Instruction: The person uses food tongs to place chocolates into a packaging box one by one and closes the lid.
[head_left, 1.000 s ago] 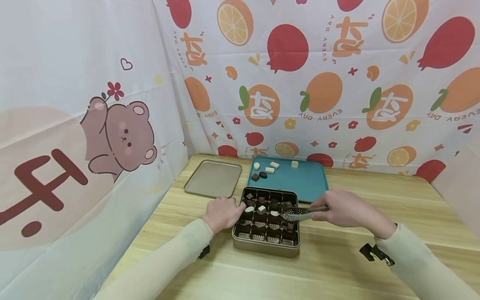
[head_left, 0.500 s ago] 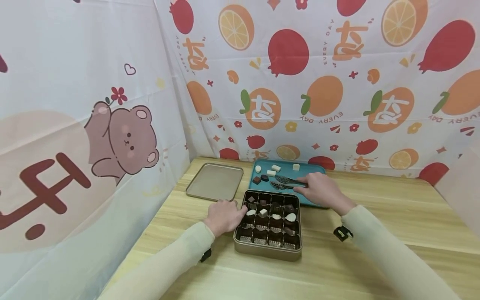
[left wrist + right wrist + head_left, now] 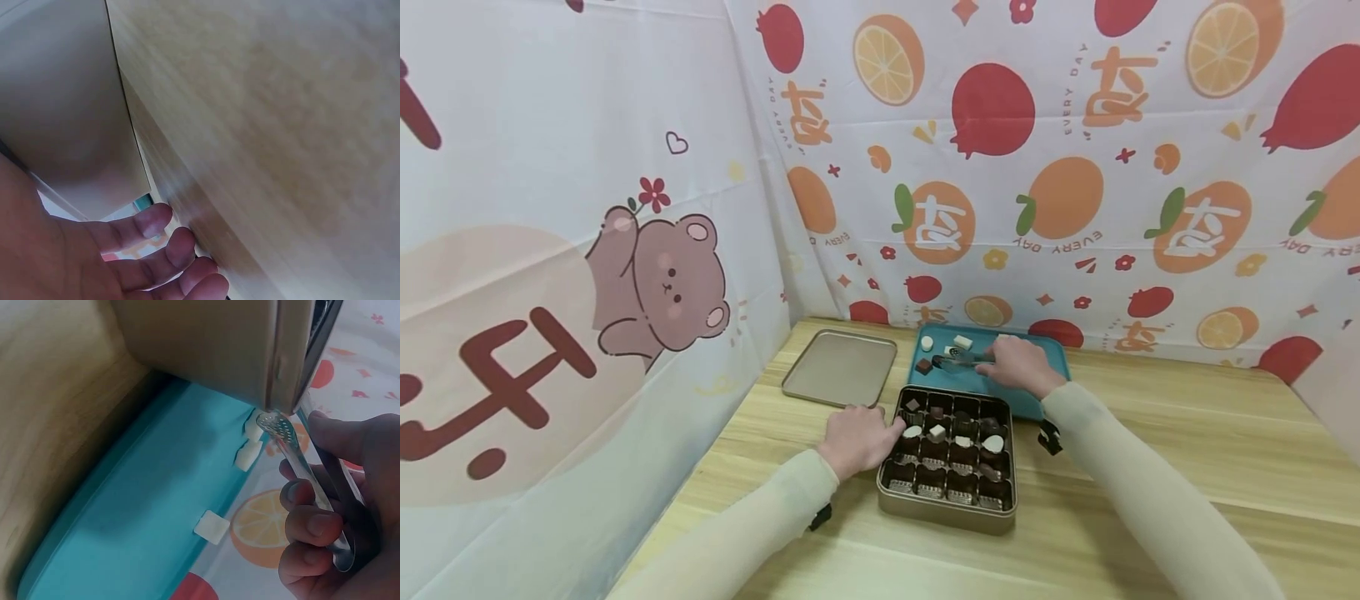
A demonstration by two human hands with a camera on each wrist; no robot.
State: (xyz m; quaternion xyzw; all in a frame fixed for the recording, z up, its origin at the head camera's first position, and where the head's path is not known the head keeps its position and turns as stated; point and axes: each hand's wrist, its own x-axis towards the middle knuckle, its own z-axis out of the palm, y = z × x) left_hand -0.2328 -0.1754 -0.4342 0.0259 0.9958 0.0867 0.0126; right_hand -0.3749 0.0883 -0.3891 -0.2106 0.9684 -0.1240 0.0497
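Observation:
A metal tin of chocolates (image 3: 946, 510) stands on the table, with dark pieces in its far row and white ones in the second; the nearer rows show dark plastic cups. My left hand (image 3: 856, 437) holds the tin's left side, thumb over the rim and fingers along the outer wall. In my right hand (image 3: 1021, 364) are perforated metal serving tongs (image 3: 303, 465), gripped between thumb and fingers. Their tips are slightly apart over the blue tray (image 3: 955, 381), close to a brown square chocolate (image 3: 923, 366). I cannot tell whether a piece is between them.
Left of the blue tray lies a flat beige tray (image 3: 842, 367). A round white piece (image 3: 927, 342) and a white block (image 3: 963, 342) lie on the blue tray. A printed fruit curtain (image 3: 992, 108) hangs directly behind the table; another hangs at the left.
My right hand has taken the tongs from the tin's right side to the left part of the blue tray. A white oval chocolate now shows in the second row's right slot. The left hand stayed.

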